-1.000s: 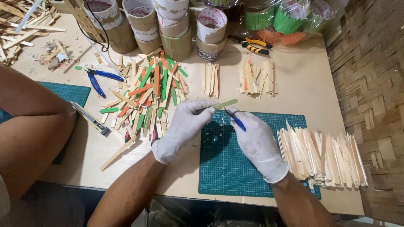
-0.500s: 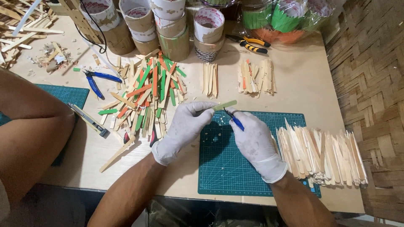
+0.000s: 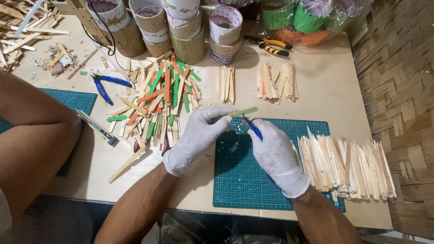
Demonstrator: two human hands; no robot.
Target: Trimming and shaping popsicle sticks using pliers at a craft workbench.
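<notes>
Both my hands wear white gloves over a green cutting mat (image 3: 253, 176). My left hand (image 3: 199, 135) pinches a pale green wooden stick (image 3: 246, 111) and holds it level above the mat's far edge. My right hand (image 3: 275, 153) grips a small blue-handled knife (image 3: 254, 129), its tip touching the stick's underside. Small wood shavings lie on the mat below the stick.
A heap of plain, green and orange sticks (image 3: 156, 101) lies left of the mat, and a stack of pointed plain sticks (image 3: 348, 165) right of it. Blue pliers (image 3: 105, 85), a utility knife (image 3: 96, 126), tape rolls (image 3: 181, 27), yellow pliers (image 3: 271, 45). Another person's arm (image 3: 36, 131) rests at left.
</notes>
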